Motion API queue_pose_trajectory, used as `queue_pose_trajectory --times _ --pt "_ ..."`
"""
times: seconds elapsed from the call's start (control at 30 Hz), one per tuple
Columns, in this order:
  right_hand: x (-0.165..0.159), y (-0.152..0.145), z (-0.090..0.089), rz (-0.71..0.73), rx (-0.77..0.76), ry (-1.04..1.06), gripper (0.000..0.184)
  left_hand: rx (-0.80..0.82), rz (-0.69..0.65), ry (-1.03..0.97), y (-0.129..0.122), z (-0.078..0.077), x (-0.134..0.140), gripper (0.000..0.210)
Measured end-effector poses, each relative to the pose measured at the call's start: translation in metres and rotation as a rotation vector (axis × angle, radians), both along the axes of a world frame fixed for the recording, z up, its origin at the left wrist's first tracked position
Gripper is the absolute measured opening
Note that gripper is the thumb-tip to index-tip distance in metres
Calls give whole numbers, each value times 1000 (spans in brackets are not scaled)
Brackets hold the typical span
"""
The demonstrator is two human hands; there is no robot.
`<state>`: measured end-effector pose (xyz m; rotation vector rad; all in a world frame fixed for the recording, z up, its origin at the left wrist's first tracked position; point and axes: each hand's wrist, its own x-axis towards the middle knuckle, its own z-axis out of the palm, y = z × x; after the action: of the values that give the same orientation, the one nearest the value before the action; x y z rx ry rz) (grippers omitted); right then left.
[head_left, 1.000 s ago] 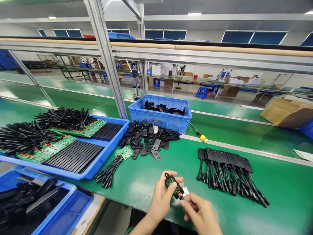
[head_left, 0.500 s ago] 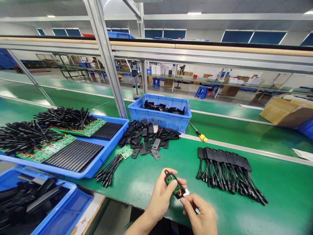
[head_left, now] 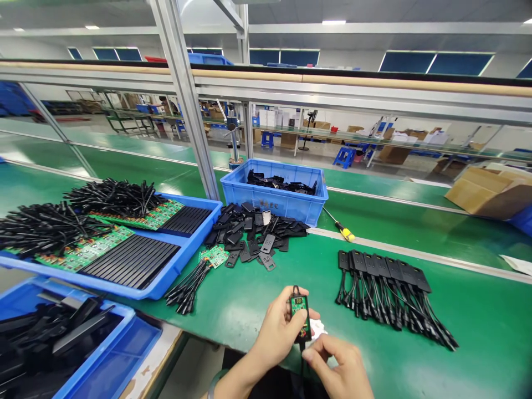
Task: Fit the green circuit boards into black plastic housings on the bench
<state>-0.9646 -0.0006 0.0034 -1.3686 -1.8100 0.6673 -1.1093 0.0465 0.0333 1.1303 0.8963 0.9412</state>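
My left hand [head_left: 277, 332] holds a small green circuit board in a black shell [head_left: 300, 313], standing nearly upright over the green table's [head_left: 257, 302] near edge. My right hand [head_left: 338, 368] pinches the black cable end just below that board. A white scrap [head_left: 318, 329] lies on the table behind my fingers. A row of finished black units with cables [head_left: 388, 291] lies to the right. A heap of loose black shells [head_left: 255, 233] lies ahead, with a small bundle of black cables on green boards [head_left: 195, 277] to the left.
A blue bin [head_left: 275, 191] of black parts stands at the back. A blue tray [head_left: 164, 277] on the left carries green boards, black cables and black strips; another blue bin [head_left: 108, 360] sits at the lower left. A yellow-handled screwdriver [head_left: 338, 226] lies behind. A metal post [head_left: 189, 105] rises from the table.
The board in my left hand has turned from tilted to nearly upright and shifted slightly right. My right hand has dropped lower onto the cable beneath it.
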Motion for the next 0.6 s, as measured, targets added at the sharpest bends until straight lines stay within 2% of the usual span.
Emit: queue_pose_trajectory --times 0.13,0.27,0.37,0.6 --pt "5 5 17 -18 343 -120 10 14 -107 92 4 -9 0 31" --pt "7 15 24 -13 567 -302 20 34 -248 91 0 -11 1 22" --pt "7 19 25 12 605 -366 20 43 -258 87 -2 -12 1 19" --pt "12 20 17 56 519 -268 13 70 -276 186 0 -19 -1 20"
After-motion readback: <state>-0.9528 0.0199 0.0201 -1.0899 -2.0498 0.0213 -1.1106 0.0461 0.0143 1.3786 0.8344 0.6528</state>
